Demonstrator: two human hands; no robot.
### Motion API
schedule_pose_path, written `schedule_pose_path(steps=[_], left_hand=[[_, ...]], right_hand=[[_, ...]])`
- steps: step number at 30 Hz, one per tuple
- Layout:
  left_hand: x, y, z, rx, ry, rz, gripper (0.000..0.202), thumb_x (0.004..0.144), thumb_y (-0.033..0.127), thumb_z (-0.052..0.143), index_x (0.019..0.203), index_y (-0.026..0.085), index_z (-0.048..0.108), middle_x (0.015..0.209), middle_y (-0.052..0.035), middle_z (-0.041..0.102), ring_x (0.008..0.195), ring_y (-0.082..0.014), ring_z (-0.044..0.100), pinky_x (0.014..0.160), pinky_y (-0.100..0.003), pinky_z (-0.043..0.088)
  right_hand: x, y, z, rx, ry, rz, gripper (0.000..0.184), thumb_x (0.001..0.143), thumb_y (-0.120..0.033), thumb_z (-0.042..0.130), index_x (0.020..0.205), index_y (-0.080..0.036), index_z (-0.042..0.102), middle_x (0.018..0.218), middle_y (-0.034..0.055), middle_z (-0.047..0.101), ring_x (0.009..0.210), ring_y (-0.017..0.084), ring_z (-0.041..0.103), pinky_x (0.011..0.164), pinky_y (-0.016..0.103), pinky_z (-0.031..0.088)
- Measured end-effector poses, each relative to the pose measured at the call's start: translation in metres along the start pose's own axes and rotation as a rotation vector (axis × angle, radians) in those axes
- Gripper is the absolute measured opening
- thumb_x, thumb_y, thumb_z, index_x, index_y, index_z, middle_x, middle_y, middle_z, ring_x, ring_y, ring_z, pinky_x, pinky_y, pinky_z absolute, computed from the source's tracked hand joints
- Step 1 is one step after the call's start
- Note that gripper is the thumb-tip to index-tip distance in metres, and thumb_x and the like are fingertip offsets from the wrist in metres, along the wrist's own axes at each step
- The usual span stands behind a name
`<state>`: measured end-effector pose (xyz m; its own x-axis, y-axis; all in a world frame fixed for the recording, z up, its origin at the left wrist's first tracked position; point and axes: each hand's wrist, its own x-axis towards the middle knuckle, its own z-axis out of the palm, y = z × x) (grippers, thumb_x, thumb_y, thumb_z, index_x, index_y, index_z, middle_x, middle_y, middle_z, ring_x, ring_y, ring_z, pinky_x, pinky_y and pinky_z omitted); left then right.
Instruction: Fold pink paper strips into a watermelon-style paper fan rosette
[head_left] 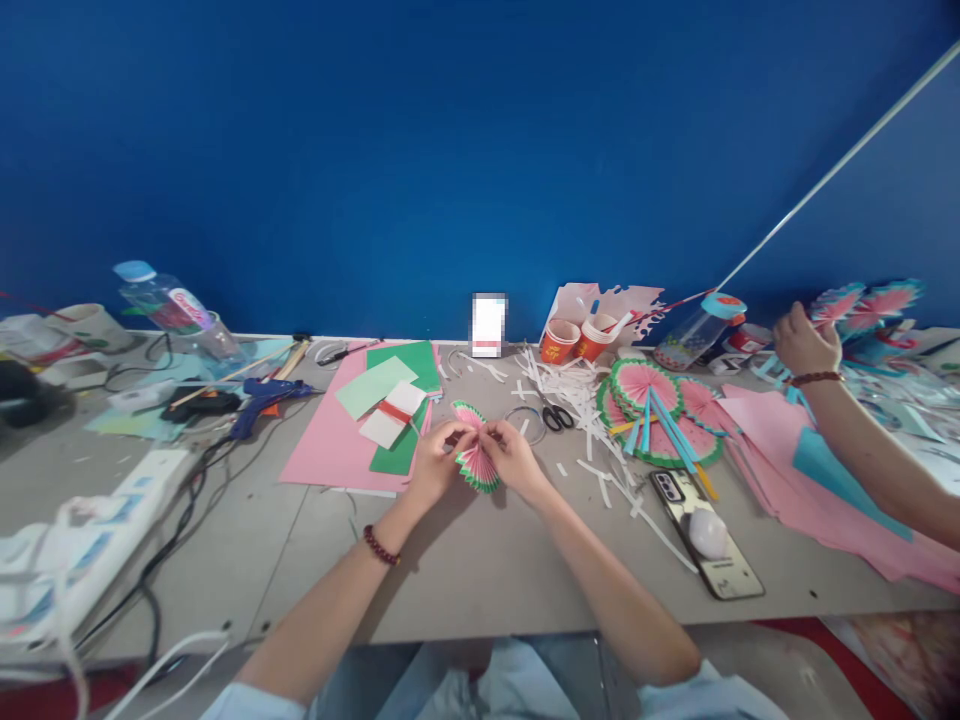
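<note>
Between my hands, above the middle of the table, is a pleated paper fan [478,474], pink inside with a green zigzag edge. My left hand [437,455] pinches its folds from the left, fingers closed. From the other side my right hand [511,458] grips the fan near its centre, thumb and fingers pressed together. The pleats spread out above and below the fingertips; the centre of the fan is partly covered by them. Just left of my left hand lie a white card with a red band [393,413] and green paper [405,362] on a pink sheet [319,445].
Black scissors [557,416] and white paper strips [592,440] lie to the right, near finished watermelon fans [646,392]. A phone [724,560] rests near the front edge. Left are a glue gun [259,395] and power strip [112,540]. A co-worker's hand [808,342] reaches in at right.
</note>
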<state>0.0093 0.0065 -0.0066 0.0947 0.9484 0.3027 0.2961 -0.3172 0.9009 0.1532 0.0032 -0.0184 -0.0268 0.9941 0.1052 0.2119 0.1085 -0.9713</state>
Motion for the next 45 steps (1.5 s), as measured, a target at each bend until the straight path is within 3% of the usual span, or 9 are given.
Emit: schedule_pose_path(steps=[7,13,21,45], left_hand=[[0.002,-0.006,0.001,-0.183,-0.024,-0.14,0.018,0.076,0.035,0.061,0.075,0.017,0.065,0.076,-0.0025,0.067,0.07,-0.0161,0.062,0.067,-0.027,0.049],[0.004,-0.012,0.002,-0.24,-0.019,-0.169,0.018,0.074,0.035,0.062,0.073,0.017,0.065,0.073,-0.0015,0.067,0.07,-0.0162,0.062,0.066,-0.027,0.049],[0.004,-0.009,0.001,-0.225,-0.037,-0.179,0.02,0.075,0.036,0.063,0.074,0.017,0.065,0.073,-0.0017,0.067,0.067,-0.0157,0.061,0.064,-0.026,0.048],[0.004,-0.009,0.002,-0.392,-0.06,-0.276,0.028,0.067,0.042,0.071,0.074,0.015,0.066,0.07,-0.0026,0.067,0.065,-0.016,0.061,0.065,-0.028,0.05]], right_hand=[[0.001,-0.006,-0.001,0.23,-0.057,0.154,0.029,0.072,-0.048,0.06,0.074,-0.019,0.058,0.062,-0.0018,0.057,0.056,0.012,0.05,0.055,0.025,0.039],[0.002,-0.007,-0.003,0.287,-0.067,0.222,0.027,0.068,-0.044,0.063,0.075,-0.018,0.063,0.061,-0.001,0.061,0.055,0.012,0.052,0.056,0.025,0.04],[0.002,0.001,-0.003,0.14,-0.018,0.115,0.02,0.067,-0.035,0.063,0.077,-0.018,0.066,0.077,0.0042,0.068,0.071,0.018,0.062,0.07,0.031,0.047],[0.0,0.0,-0.002,-0.034,0.034,-0.034,0.01,0.074,-0.028,0.054,0.074,-0.02,0.059,0.077,0.0028,0.06,0.07,0.016,0.058,0.067,0.029,0.047]])
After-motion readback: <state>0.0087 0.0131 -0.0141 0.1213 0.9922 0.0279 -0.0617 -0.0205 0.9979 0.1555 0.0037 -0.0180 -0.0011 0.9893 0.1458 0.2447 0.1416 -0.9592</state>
